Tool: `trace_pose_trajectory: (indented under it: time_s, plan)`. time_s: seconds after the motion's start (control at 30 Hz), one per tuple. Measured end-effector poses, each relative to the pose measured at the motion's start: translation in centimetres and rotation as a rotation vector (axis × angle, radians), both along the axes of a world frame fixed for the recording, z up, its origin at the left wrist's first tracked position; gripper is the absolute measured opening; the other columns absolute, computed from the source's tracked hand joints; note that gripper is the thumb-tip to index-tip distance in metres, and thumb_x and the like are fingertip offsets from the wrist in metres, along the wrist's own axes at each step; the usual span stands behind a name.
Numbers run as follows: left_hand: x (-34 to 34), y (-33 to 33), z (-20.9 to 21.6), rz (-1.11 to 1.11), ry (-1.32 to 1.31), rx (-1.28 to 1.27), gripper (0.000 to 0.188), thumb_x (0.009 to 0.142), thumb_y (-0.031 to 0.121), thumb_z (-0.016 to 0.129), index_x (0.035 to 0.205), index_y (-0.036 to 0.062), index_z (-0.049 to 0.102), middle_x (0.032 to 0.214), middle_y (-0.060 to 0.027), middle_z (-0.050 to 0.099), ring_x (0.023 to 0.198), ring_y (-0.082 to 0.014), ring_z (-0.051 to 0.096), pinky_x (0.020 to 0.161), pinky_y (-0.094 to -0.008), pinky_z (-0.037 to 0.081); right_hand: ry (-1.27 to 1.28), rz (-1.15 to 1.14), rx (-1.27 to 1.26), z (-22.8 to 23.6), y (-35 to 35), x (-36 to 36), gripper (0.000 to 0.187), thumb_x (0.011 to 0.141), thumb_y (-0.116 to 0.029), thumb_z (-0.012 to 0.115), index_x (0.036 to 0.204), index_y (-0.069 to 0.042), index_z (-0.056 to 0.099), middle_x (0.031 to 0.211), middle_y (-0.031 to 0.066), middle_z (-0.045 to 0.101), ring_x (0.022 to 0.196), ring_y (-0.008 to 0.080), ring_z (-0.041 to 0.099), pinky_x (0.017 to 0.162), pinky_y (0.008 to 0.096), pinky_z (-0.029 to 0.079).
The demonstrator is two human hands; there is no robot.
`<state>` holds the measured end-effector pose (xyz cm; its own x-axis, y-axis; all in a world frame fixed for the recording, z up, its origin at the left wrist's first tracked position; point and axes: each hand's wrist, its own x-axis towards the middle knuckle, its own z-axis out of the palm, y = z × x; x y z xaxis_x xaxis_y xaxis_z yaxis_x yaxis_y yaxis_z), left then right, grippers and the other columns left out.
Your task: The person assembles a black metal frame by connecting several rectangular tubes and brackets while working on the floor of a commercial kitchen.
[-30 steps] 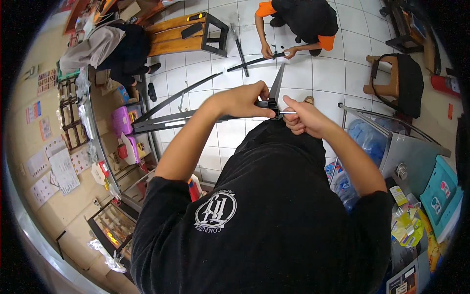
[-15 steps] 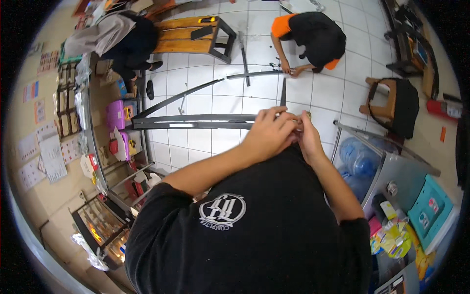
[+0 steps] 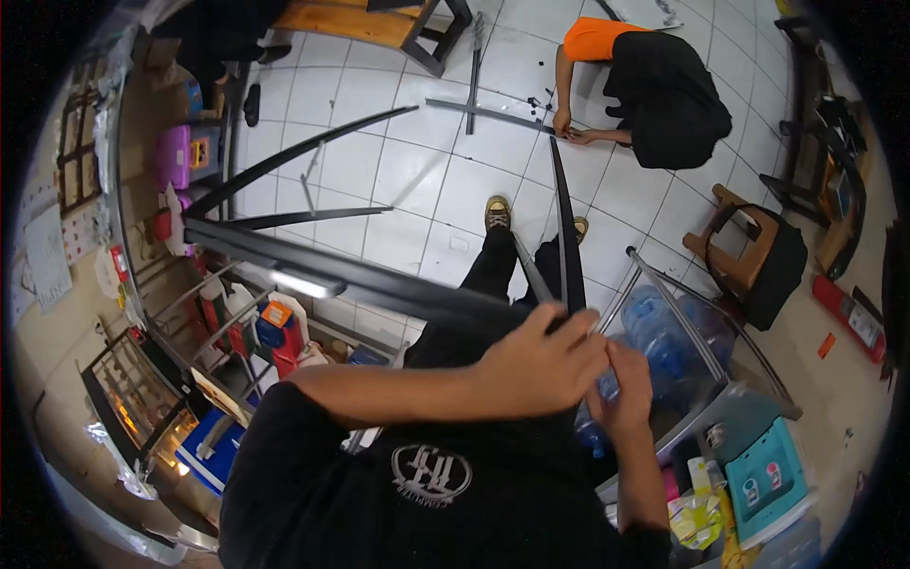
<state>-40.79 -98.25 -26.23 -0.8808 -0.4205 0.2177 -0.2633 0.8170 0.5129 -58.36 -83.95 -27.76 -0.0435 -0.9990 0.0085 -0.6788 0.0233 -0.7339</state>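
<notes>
A dark metal frame of long flat bars [image 3: 408,292] spans the middle, its near side in front of my body and a corner at the left. My left hand [image 3: 545,365] lies over the right end of this near side, its fingers curled round the corner. Close beside it, my right hand [image 3: 624,384] has its fingers bent together; whatever they hold is hidden. From this corner another dark bar [image 3: 566,223] runs away from me to the floor near a co-worker's hands [image 3: 573,135]. My shoes [image 3: 498,213] show beyond the near side.
A crouching co-worker [image 3: 654,90] is at the far right, by a grey bar [image 3: 512,119] on the tiles. Behind stands a wooden bench [image 3: 355,24]. At right are a stool [image 3: 739,242], large water bottles [image 3: 654,322] and a teal box [image 3: 768,484]. Shelves [image 3: 114,171] line the left.
The frame's near side has come closer to me and now slants down to the right. My hands are lower in the picture, and the view has shifted.
</notes>
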Motion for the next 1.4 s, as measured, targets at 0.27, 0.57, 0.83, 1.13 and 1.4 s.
trace_pose_trajectory:
  time_s: [0.27,0.57,0.83,1.13,1.4]
  plan:
    - [0.6,0.4,0.5,-0.060,-0.052,0.114,0.030,0.091,0.030,0.062,0.101,0.0038,0.074,0.110,-0.0107,0.070,0.125,-0.0323,0.061,0.097,-0.0443,0.045,-0.520,-0.230,0.529,2.6,-2.1,-2.4,0.015,0.102,-0.014,0.068,0.096,-0.001,0.071,0.084,0.0085,0.073,0.071,0.0188,0.069,0.065,0.0320,0.055]
    - [0.7,1.0,1.1,-0.030,-0.045,0.221,0.033,0.096,0.032,0.062,0.100,0.0030,0.077,0.110,-0.0113,0.073,0.122,-0.0342,0.063,0.104,-0.0452,0.042,-0.762,-0.336,0.793,1.6,-2.4,-2.0,0.038,0.109,-0.036,0.058,0.102,-0.001,0.068,0.088,0.0078,0.068,0.076,0.0163,0.063,0.067,0.0336,0.050]
    - [0.6,1.7,1.1,-0.016,-0.067,0.209,0.034,0.098,0.034,0.062,0.101,0.0041,0.078,0.111,-0.0122,0.074,0.123,-0.0349,0.062,0.107,-0.0479,0.040,-0.112,0.137,0.297,1.1,-0.8,-1.7,0.032,0.098,-0.032,0.073,0.109,-0.002,0.069,0.105,0.0118,0.072,0.088,0.0310,0.069,0.077,0.0442,0.055]
    - [0.6,2.1,0.5,-0.020,-0.035,0.148,0.035,0.098,0.035,0.062,0.102,0.0027,0.077,0.117,-0.0138,0.072,0.123,-0.0347,0.062,0.105,-0.0458,0.043,-0.479,0.079,0.688,2.5,-2.2,-3.6,0.034,0.106,-0.035,0.062,0.100,-0.002,0.068,0.092,0.0160,0.070,0.080,0.0250,0.070,0.067,0.0401,0.054]
    - [0.7,1.5,0.4,-0.024,-0.020,0.171,0.036,0.098,0.032,0.062,0.104,0.0005,0.078,0.116,-0.0147,0.071,0.121,-0.0347,0.063,0.097,-0.0428,0.048,-0.433,-0.051,0.661,1.6,-1.2,-2.0,0.025,0.096,-0.025,0.069,0.098,0.000,0.066,0.083,0.0153,0.065,0.073,0.0285,0.065,0.066,0.0452,0.051]
